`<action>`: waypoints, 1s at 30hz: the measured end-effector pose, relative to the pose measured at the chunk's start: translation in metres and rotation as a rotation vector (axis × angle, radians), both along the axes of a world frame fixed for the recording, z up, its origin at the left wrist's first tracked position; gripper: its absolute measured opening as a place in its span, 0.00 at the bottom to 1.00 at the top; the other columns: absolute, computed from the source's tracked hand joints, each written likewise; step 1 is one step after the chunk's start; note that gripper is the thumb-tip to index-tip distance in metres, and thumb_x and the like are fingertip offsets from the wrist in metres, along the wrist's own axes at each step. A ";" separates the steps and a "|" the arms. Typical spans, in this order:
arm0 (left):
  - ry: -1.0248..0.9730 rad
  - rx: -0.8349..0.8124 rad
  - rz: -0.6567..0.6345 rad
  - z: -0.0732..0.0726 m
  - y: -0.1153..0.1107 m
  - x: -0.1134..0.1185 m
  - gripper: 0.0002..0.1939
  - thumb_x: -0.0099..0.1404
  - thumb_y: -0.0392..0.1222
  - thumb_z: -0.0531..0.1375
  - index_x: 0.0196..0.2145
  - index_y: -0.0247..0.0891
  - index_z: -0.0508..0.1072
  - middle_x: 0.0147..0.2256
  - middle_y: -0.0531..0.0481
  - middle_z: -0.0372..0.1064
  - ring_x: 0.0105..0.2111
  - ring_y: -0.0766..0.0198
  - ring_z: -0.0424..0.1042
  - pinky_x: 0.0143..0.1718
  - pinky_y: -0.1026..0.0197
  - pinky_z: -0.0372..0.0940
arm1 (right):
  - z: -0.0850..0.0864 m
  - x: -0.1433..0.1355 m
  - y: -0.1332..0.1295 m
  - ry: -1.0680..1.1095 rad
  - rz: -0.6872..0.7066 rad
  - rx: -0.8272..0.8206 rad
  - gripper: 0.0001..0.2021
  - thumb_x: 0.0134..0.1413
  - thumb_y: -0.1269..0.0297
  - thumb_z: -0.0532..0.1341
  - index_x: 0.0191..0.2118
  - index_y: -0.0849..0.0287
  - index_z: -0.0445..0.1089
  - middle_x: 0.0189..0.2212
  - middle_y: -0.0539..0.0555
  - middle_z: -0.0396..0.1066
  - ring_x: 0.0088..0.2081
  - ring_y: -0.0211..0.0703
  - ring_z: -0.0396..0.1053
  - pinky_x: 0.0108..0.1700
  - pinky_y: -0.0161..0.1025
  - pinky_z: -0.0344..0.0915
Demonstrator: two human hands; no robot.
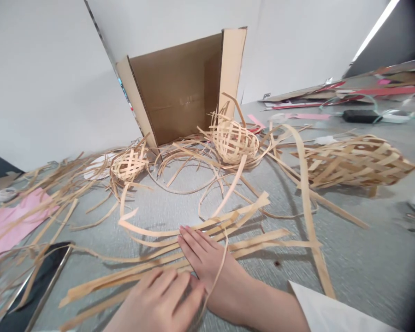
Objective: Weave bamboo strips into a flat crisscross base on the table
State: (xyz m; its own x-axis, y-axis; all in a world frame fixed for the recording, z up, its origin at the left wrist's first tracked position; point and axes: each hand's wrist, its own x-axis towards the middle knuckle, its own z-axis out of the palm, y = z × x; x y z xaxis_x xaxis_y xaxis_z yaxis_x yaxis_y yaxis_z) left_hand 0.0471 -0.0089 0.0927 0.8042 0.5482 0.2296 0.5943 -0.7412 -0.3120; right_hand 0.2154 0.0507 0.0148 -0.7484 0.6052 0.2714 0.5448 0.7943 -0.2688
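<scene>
Flat, pale tan strips, wood-like and slightly curling, are laid in a loose bundle across the near part of the bench, beneath both hands. The strips are covered by the right hand, which is laid flat with its fingers straight and together; a thin strand is draped across its back. The fingers of the left hand are bent over the strips, but whether anything is gripped cannot be told.

Beyond, an open lattice is formed by the rounded woven basket, the smaller woven piece and the long, tapered weave; their contents cannot be made out. A cardboard box is stood with its brown interior facing forward, loose strips being scattered at its mouth.

The grey, finely streaked bench is backed by white panels. At left, a pink sheet and a dark-screened phone are crossed by strands.
</scene>
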 end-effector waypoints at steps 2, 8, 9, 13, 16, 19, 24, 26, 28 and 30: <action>-0.042 0.050 -0.037 -0.006 0.010 0.014 0.18 0.68 0.33 0.46 0.47 0.44 0.71 0.30 0.52 0.73 0.28 0.63 0.71 0.30 0.62 0.64 | -0.008 -0.003 0.003 0.005 0.001 0.066 0.28 0.60 0.64 0.49 0.63 0.73 0.52 0.63 0.65 0.48 0.65 0.51 0.44 0.63 0.47 0.50; -0.115 0.039 0.011 -0.023 0.014 0.015 0.21 0.67 0.35 0.49 0.54 0.52 0.65 0.34 0.49 0.70 0.30 0.61 0.71 0.32 0.60 0.66 | -0.014 -0.010 0.008 0.019 -0.019 0.052 0.28 0.58 0.62 0.50 0.61 0.73 0.56 0.62 0.65 0.53 0.64 0.51 0.48 0.62 0.47 0.54; -0.140 0.031 0.013 -0.025 0.015 0.017 0.20 0.67 0.36 0.49 0.54 0.52 0.66 0.33 0.48 0.69 0.29 0.62 0.70 0.30 0.60 0.66 | -0.012 -0.010 0.008 0.013 -0.026 0.031 0.27 0.59 0.61 0.50 0.61 0.73 0.57 0.62 0.64 0.53 0.64 0.51 0.48 0.62 0.47 0.54; -0.241 -0.010 -0.040 -0.029 0.019 0.033 0.17 0.68 0.38 0.50 0.50 0.54 0.67 0.29 0.50 0.67 0.25 0.63 0.69 0.25 0.63 0.65 | -0.008 -0.006 0.009 -0.028 0.029 -0.005 0.28 0.61 0.60 0.49 0.62 0.75 0.54 0.63 0.65 0.49 0.64 0.52 0.45 0.64 0.46 0.51; -0.319 -0.083 -0.080 -0.024 0.020 0.041 0.12 0.70 0.40 0.49 0.44 0.51 0.70 0.27 0.52 0.66 0.24 0.64 0.68 0.23 0.64 0.64 | -0.010 -0.001 0.008 -0.046 0.056 0.027 0.28 0.62 0.60 0.48 0.63 0.76 0.51 0.64 0.66 0.44 0.65 0.53 0.42 0.65 0.47 0.48; -0.441 -0.227 -0.072 -0.013 0.021 0.037 0.12 0.71 0.37 0.47 0.36 0.42 0.70 0.32 0.51 0.70 0.30 0.65 0.70 0.32 0.64 0.68 | -0.007 0.003 0.003 -0.005 0.072 0.048 0.30 0.62 0.60 0.50 0.64 0.76 0.47 0.65 0.66 0.42 0.66 0.55 0.37 0.66 0.50 0.44; -0.784 -0.174 -0.039 0.011 0.022 0.008 0.13 0.69 0.50 0.52 0.30 0.41 0.66 0.30 0.50 0.69 0.33 0.63 0.71 0.32 0.65 0.68 | 0.013 0.009 -0.004 0.032 0.047 -0.108 0.30 0.61 0.60 0.52 0.65 0.71 0.48 0.65 0.64 0.43 0.66 0.51 0.38 0.66 0.49 0.42; -0.928 -0.133 -0.004 0.018 0.022 -0.005 0.16 0.68 0.52 0.52 0.27 0.41 0.65 0.27 0.51 0.66 0.31 0.62 0.70 0.31 0.62 0.68 | 0.019 0.010 -0.004 0.038 0.042 -0.152 0.31 0.61 0.60 0.52 0.65 0.69 0.46 0.65 0.62 0.40 0.66 0.50 0.37 0.66 0.47 0.41; -1.078 -0.107 0.010 0.021 0.023 -0.016 0.20 0.69 0.53 0.49 0.23 0.41 0.64 0.24 0.51 0.63 0.28 0.61 0.68 0.30 0.59 0.68 | 0.019 0.010 -0.003 0.049 0.042 -0.169 0.31 0.61 0.61 0.52 0.66 0.68 0.45 0.66 0.61 0.38 0.66 0.49 0.36 0.66 0.46 0.40; -1.158 -0.069 0.023 0.017 0.022 -0.026 0.26 0.70 0.55 0.44 0.19 0.41 0.61 0.21 0.52 0.60 0.25 0.62 0.65 0.29 0.56 0.68 | 0.015 0.010 -0.002 0.047 0.045 -0.186 0.31 0.62 0.61 0.52 0.66 0.67 0.44 0.66 0.61 0.37 0.66 0.49 0.36 0.66 0.46 0.40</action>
State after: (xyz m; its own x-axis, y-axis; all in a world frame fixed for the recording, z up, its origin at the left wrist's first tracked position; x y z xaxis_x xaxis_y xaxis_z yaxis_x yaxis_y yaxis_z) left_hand 0.0208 0.0134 0.1094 0.1222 0.6003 0.7904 0.5116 -0.7205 0.4681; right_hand 0.2254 0.0486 0.0301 -0.7650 0.6143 0.1933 0.4931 0.7518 -0.4378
